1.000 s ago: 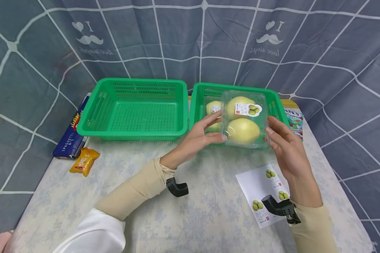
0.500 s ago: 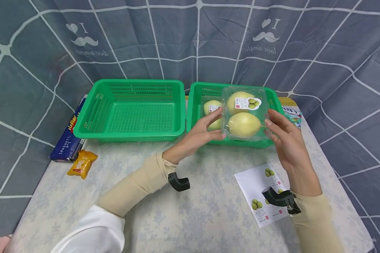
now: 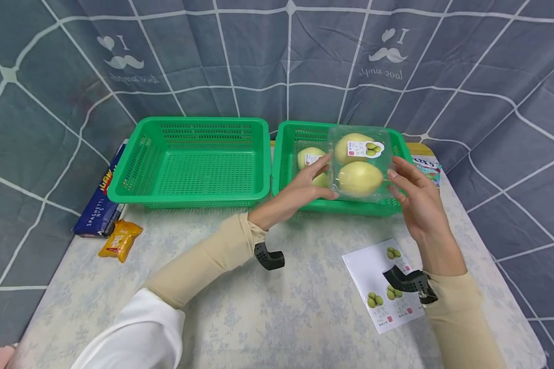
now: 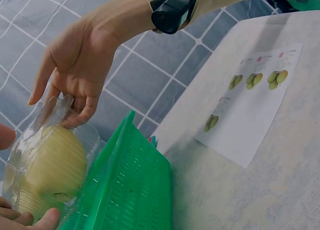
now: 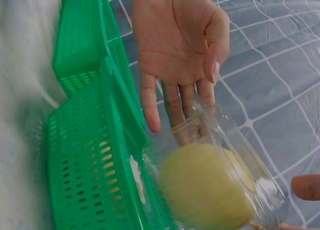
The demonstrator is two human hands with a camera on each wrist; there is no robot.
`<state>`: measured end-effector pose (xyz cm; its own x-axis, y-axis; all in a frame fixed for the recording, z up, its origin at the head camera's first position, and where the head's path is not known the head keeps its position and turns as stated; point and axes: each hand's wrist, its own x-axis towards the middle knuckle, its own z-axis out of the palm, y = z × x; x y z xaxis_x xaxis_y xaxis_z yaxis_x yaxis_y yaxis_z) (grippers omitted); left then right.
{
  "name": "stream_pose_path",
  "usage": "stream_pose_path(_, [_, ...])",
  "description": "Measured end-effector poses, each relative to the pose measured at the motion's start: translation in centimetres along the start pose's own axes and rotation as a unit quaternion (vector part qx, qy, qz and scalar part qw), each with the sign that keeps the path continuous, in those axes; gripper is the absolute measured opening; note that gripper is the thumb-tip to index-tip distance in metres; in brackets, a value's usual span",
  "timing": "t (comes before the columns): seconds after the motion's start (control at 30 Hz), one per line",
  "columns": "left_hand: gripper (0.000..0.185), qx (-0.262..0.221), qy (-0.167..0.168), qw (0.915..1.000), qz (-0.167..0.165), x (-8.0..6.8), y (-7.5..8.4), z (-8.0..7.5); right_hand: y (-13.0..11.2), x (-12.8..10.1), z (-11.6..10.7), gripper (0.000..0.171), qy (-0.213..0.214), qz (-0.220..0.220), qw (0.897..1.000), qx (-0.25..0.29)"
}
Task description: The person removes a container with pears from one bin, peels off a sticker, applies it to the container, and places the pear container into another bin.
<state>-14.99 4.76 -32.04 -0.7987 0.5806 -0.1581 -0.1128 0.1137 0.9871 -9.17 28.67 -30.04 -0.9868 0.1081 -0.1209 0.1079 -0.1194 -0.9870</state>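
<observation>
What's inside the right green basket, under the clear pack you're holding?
In the right basket, another pear pack lies at left. The held clear pack and left hand cover the rest of the floor.

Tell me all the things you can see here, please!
clear fruit box: one, see-through, two yellow fruits inside, held over right basket
right basket: one, green, holds another fruit pack
left basket: one, green, beside it
spaghetti packet: one, blue, table's left edge
snack packet: one, orange, near spaghetti
paper sheet: one, white, fruit pictures, near right wrist
left hand: holds box's left side
right hand: holds box's right side
</observation>
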Motion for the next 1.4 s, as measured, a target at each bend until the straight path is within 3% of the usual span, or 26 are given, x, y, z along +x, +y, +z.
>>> stream_pose_path(0.47, [0.094, 0.025, -0.011, 0.999, -0.034, 2.6, 0.1, 0.8, 0.3, 1.6, -1.2, 0.069, 0.03, 0.02, 0.999, -0.001])
stream_pose_path(0.73, [0.095, -0.023, -0.022, 0.9974, -0.064, 4.9, -0.8, 1.7, 1.3, 2.8, -2.1, 0.068, 0.052, 0.04, 0.998, -0.014])
stream_pose_path(0.9, [0.094, -0.042, -0.023, 0.9948, -0.09, 5.6, -1.3, 2.3, 1.9, 3.2, -2.4, 0.068, 0.07, 0.057, 0.996, -0.021])
stream_pose_path(1.2, [0.089, -0.045, -0.013, 0.9949, -0.09, 6.5, -1.5, 2.8, 2.6, 4.3, -2.9, 0.066, 0.092, 0.086, 0.991, -0.039])
stream_pose_path(1.4, [0.087, -0.055, -0.006, 0.9939, -0.096, 7.3, -2.0, 3.0, 3.1, 4.8, -3.2, 0.057, 0.089, 0.091, 0.988, -0.085])
